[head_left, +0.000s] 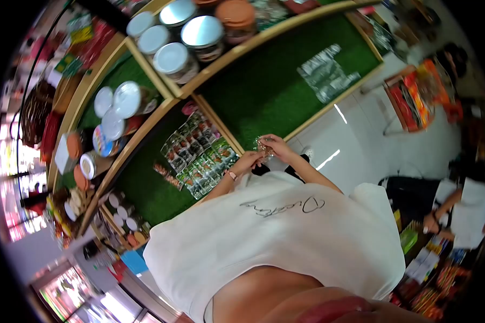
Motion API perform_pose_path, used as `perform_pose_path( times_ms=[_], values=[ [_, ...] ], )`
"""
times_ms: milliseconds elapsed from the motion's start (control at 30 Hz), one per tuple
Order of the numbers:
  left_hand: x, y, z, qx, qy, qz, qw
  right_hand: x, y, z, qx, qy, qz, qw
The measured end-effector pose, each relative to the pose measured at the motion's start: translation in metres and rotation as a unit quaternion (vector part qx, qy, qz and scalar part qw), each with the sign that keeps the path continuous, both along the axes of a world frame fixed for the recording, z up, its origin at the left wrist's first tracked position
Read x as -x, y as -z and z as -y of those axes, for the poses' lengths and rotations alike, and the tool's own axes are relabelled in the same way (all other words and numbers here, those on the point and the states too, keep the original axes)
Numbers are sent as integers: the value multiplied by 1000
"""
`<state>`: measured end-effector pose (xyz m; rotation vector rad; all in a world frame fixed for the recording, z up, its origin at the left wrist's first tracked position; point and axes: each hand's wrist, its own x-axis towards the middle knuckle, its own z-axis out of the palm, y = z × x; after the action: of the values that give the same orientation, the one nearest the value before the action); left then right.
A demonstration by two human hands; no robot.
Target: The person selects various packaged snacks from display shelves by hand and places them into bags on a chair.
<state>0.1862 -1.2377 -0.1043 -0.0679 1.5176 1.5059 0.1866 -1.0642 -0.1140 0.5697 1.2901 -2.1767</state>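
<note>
My left hand [248,162], with a band on its wrist, and my right hand [275,146] meet just beyond my white shirt. Between their closed fingers is a small clear plastic packet [263,146] with brownish contents, which are too small to make out. Left of my hands, rows of small filled packets [202,153] lie on the green-lined shelf [151,202]. Further off to the right, a pile of flat clear plastic bags [326,75] lies on another green-lined section [242,81].
Lidded jars [202,32] stand on the shelf beyond a wooden edge [237,51], with more jars [126,99] to the left. An orange-and-red chair [409,102] is on the tiled floor at right. Another person [447,207] is at the far right beside packaged goods.
</note>
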Motion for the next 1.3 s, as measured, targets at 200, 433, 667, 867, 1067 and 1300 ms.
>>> perform_pose_path(
  times_ms=[200, 433, 667, 867, 1067, 1300],
  values=[
    [10, -43, -102, -22, 138, -125, 982, -37, -52, -83, -83, 155, -62, 983],
    [15, -145, -247, -12, 366, -218, 905, -108, -155, -191, -101, 340, -94, 930],
    [-6, -185, -357, -116, 321, -194, 920, -131, -167, -290, -173, 302, -146, 926],
    [-29, -172, -434, -153, 316, -106, 930, -161, -190, -352, -170, 357, -200, 897],
    [-50, -187, -521, -205, 358, -67, 908, -189, -193, -420, -161, 409, -178, 880],
    [-28, -161, -584, -226, 303, -10, 926, -153, -187, -477, -117, 453, -188, 863]
  ],
)
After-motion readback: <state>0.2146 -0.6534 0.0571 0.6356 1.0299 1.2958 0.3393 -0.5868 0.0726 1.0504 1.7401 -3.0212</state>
